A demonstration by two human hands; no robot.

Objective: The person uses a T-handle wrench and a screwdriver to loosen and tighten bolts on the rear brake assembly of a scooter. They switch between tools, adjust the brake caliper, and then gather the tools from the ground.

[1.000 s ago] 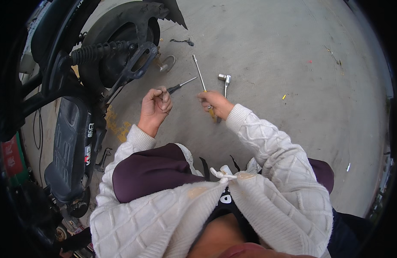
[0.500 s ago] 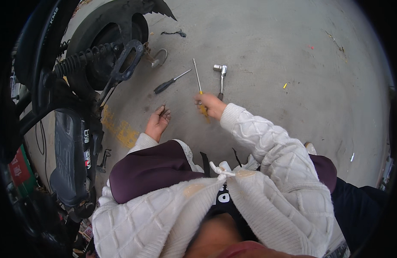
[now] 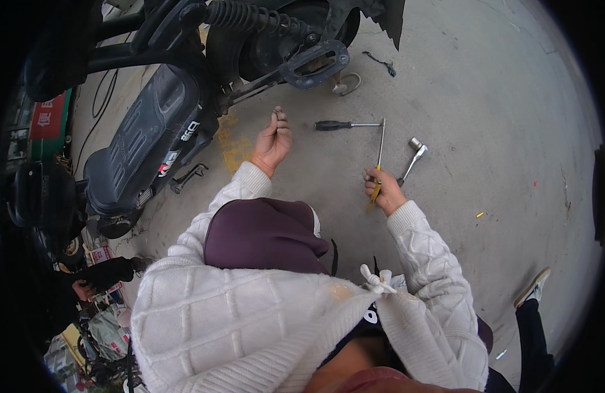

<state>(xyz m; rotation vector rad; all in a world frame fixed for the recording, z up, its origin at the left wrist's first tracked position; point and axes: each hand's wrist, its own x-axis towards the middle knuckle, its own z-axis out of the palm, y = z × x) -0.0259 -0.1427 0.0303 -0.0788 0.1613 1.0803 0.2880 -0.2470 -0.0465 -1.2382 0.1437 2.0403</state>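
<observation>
My right hand [image 3: 389, 192] grips the yellow handle of a screwdriver [image 3: 382, 147], its long thin metal shaft pointing away from me. My left hand [image 3: 272, 145] is raised near the scooter with its fingers curled together at the tips; whatever they hold is too small to make out. Beyond my hands, a black-handled screwdriver [image 3: 334, 125] lies on the ground, its tip by the yellow one's tip in the picture. Just right of my right hand lies a ratchet wrench [image 3: 417, 154] with a silver socket, its dark handle end partly hidden.
A black scooter [image 3: 152, 124] fills the upper left, with its rear wheel, spring and kickstand near my left hand. A black strap [image 3: 381, 63] and a small yellow piece [image 3: 479, 215] lie on the concrete. Another person's shoe [image 3: 533, 288] is at right, a person's hand [image 3: 84, 289] at lower left.
The view has turned leftward, so more of the scooter shows. My left hand has lifted closer to the scooter. My right hand still holds the yellow screwdriver.
</observation>
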